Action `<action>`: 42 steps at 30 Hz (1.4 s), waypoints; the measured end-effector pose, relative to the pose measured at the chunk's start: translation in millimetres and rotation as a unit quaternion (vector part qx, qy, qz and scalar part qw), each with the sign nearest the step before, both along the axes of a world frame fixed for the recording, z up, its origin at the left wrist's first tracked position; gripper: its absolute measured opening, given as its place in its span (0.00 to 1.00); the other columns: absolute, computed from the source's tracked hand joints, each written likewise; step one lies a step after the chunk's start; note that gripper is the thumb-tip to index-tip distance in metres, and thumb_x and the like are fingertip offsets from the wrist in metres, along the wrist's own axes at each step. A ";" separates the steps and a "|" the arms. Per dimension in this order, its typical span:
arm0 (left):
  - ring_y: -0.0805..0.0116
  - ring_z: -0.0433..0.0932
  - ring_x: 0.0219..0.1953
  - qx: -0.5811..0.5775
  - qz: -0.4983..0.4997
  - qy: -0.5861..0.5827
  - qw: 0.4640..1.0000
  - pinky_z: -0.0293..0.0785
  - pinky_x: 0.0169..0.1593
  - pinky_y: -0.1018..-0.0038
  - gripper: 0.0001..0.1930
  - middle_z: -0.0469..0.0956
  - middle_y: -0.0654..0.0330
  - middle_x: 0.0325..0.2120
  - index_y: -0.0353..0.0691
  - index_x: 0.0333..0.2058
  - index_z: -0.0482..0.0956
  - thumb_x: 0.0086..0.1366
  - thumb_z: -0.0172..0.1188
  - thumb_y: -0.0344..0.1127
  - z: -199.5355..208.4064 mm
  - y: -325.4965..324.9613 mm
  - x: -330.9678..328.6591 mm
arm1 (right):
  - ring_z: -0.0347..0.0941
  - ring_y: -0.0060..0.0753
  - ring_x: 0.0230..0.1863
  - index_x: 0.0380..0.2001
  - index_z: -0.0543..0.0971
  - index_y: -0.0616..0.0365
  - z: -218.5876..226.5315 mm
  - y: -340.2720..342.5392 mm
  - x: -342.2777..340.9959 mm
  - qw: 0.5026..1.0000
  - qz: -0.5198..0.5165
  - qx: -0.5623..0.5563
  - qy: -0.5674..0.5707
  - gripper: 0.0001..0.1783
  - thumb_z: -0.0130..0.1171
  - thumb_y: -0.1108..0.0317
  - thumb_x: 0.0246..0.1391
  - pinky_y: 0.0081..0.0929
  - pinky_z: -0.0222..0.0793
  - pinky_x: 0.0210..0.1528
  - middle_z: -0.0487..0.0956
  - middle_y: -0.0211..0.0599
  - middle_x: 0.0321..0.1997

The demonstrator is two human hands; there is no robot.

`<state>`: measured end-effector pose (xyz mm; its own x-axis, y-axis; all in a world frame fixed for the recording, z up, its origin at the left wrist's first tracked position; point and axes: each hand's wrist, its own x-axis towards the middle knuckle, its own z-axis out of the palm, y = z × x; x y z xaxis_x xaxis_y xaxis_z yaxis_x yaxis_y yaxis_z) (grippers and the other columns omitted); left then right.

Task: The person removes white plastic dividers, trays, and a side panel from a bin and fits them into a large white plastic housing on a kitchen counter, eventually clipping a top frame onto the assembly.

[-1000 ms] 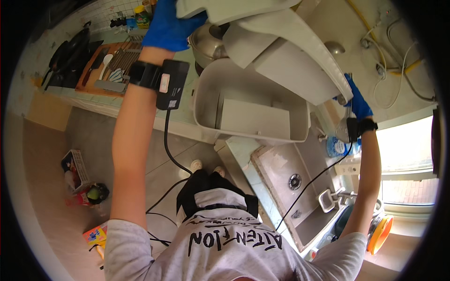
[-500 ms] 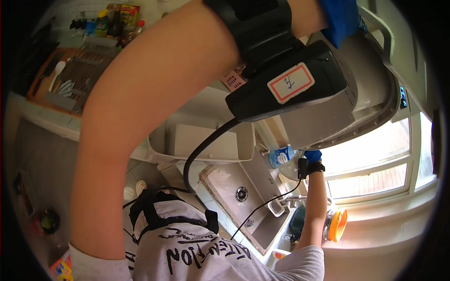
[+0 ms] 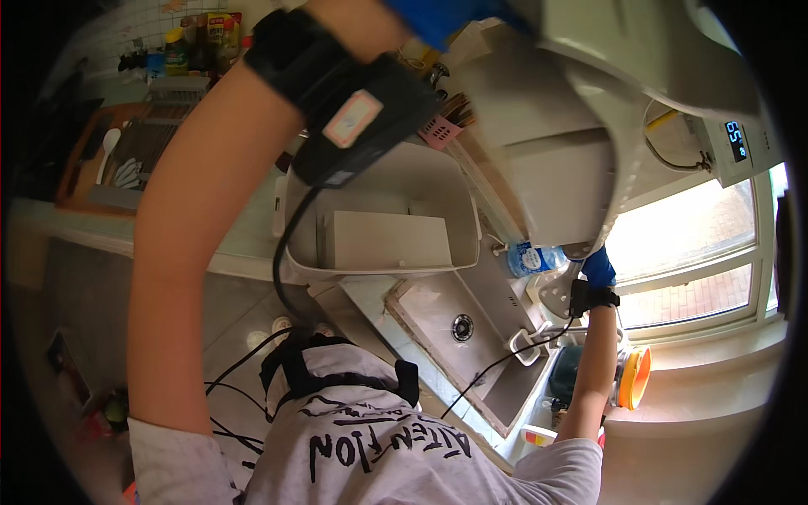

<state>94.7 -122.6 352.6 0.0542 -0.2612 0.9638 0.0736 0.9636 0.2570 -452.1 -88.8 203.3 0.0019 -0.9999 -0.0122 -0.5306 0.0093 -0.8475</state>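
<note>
A large pale grey plastic cover (image 3: 560, 181), with a curved wall and a rim, is held up in front of me, tilted over the counter and sink. My left hand (image 3: 454, 21), in a blue glove, reaches its upper edge. Its fingers are partly cut off by the top of the picture, but they seem closed on the rim. Lower on the right, my right hand (image 3: 599, 268), also gloved in blue, grips the cover's lower edge near the window. Below and to the left of the cover sits a grey plastic tub (image 3: 379, 261) with a raised block inside.
A steel sink (image 3: 438, 341) lies below the cover, with a blue-labelled bottle (image 3: 530, 258) at its far side. A pink basket (image 3: 439, 130) stands behind the tub. At left are a dish rack (image 3: 172, 105) and a wooden board (image 3: 80, 168). A wall heater (image 3: 741, 143) hangs at right.
My left arm and the upper end of the cover have swung left. The cover has turned, showing more of the tub, the pink basket and the heater's display. My right hand stays on its edge.
</note>
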 end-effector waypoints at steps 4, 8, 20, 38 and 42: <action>0.65 0.74 0.39 0.471 -0.381 0.139 0.784 0.73 0.40 0.72 0.19 0.75 0.59 0.38 0.43 0.45 0.69 0.57 0.52 0.44 -26.2 12.7 44.5 | 0.62 0.27 0.52 0.57 0.57 0.58 36.4 34.5 95.8 0.999 -0.009 0.019 0.031 0.28 0.44 0.57 0.56 0.21 0.65 0.46 0.64 0.37 0.55; 0.64 0.65 0.52 0.066 0.201 -0.191 0.959 0.64 0.53 0.64 0.20 0.65 0.60 0.51 0.44 0.48 0.66 0.58 0.52 0.42 -124.7 3.1 99.8 | 0.59 0.23 0.56 0.58 0.58 0.51 19.5 63.4 108.7 0.997 -0.025 -0.033 0.061 0.28 0.41 0.52 0.56 0.17 0.66 0.37 0.61 0.28 0.59; 0.68 0.65 0.53 0.616 -0.245 0.201 0.722 0.64 0.54 0.71 0.21 0.66 0.61 0.51 0.44 0.52 0.65 0.61 0.45 0.43 -239.9 39.2 144.1 | 0.47 0.10 0.15 0.44 0.73 0.53 22.3 46.5 177.4 0.967 0.011 0.254 0.010 0.21 0.53 0.53 0.51 0.13 0.42 0.18 0.56 0.18 0.13; 0.68 0.73 0.42 0.580 -0.217 0.230 0.750 0.70 0.47 0.73 0.20 0.73 0.58 0.42 0.40 0.49 0.67 0.59 0.52 0.41 -197.9 34.7 102.5 | 0.62 0.33 0.53 0.53 0.63 0.57 14.4 -108.1 248.6 0.894 0.303 0.142 0.297 0.33 0.56 0.51 0.47 0.26 0.55 0.55 0.67 0.40 0.52; 0.71 0.74 0.42 0.614 -0.179 0.206 0.740 0.72 0.44 0.72 0.19 0.74 0.62 0.42 0.43 0.47 0.70 0.58 0.53 0.43 -188.6 29.9 94.9 | 0.62 0.39 0.54 0.54 0.62 0.57 -15.2 -150.6 276.9 0.869 0.329 0.072 0.362 0.42 0.58 0.42 0.40 0.29 0.55 0.56 0.67 0.43 0.53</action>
